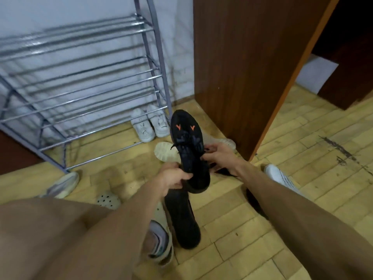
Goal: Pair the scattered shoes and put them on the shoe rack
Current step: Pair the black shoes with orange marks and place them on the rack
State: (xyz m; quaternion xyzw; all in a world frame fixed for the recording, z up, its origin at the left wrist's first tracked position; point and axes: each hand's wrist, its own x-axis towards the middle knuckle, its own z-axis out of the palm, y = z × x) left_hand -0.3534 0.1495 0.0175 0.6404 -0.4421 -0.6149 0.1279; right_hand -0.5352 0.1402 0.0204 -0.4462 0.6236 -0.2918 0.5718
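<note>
Shoe rack point(90, 77) of grey metal rods, its tiers bare, stands against the white wall well beyond and left of both hands' fingertips. Yellow block floor point(262, 229) lies beneath everything, and a tall brown wooden cabinet panel point(242, 67) rises just past the right fingers.

One black lace-up shoe point(187, 138) with two orange V marks on its toe is held up between the hands, toe pointing away. No writing shows on it. The left hand point(173, 176) has its fingers curled round the heel end. The right hand point(218, 156) pinches the shoe's far side by the laces, arm stretched forward. A second black shoe point(183, 223) lies on the floor below the left wrist.

Two white sneakers point(150, 125) sit side by side under the rack's right end, beyond the fingertips; the small dark print on them is too blurred to read. Two pale upturned soles point(165, 152) lie just behind the held shoe, one to each side. One white knit shoe point(280, 176) lies right of the right forearm. One grey and cream sneaker point(64, 184) and one white perforated clog point(108, 200) lie left of the left fingers.
</note>
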